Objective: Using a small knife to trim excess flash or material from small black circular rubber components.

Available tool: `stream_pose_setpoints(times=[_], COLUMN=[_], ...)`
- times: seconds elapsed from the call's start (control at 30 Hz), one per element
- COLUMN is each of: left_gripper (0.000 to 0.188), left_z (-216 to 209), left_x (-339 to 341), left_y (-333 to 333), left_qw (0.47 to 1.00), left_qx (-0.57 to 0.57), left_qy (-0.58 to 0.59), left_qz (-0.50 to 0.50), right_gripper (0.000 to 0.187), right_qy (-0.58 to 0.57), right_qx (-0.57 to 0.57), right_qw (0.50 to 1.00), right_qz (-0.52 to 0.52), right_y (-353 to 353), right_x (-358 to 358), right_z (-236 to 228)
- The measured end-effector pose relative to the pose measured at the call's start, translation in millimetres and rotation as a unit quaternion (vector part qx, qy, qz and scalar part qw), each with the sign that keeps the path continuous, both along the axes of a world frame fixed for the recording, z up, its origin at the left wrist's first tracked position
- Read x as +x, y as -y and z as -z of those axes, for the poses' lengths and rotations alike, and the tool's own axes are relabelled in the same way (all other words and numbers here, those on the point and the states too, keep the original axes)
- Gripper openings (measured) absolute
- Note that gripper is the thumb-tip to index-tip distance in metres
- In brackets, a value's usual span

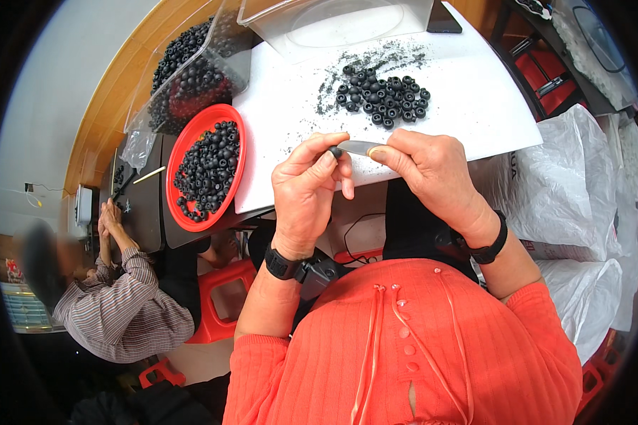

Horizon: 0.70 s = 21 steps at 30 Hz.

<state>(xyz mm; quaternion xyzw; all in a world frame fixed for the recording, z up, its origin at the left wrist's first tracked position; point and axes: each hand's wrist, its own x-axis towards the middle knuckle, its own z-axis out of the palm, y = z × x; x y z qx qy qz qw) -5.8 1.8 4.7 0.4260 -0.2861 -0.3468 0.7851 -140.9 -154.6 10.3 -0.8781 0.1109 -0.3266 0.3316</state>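
Note:
Between the thumb and fingers of my left hand (306,185) is a small black ring-like part (335,151). My right hand (432,170) pinches a short metal blade (359,147), and its tip touches or nearly touches the black part. Both hands are held just over the near edge of a white board (276,134). Beyond them on the board lies a loose pile of similar round black parts (390,95), many with a hole through them. Dark shavings (383,55) are scattered around and behind the pile.
A red bowl (242,156) full of black parts stands at the left. Behind it is a clear bin (241,71) of more. An open clear container (347,25) and a dark phone-like slab (444,20) are at the back. White plastic sacks (546,191) stand right; another person (131,297) sits left.

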Motion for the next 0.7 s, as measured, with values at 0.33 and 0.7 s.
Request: stream_pose_setpoints(times=[0.33,0.7], left_gripper=[0.027,0.025], left_z=[-1.0,2.6], left_x=[-1.3,0.0], left_y=[-0.4,-0.7], left_qw=[1.000,1.000], left_qx=[0.006,-0.001], left_qy=[0.009,0.013], left_qz=[-0.009,-0.005], right_gripper=[0.030,0.029], right_qy=[-0.004,-0.011], right_qx=[-0.040,-0.058], right_qw=[0.999,0.998], right_qz=[0.012,0.012], right_y=[0.6,-1.9], right_x=[0.3,0.3], right_z=[-0.1,0.0])
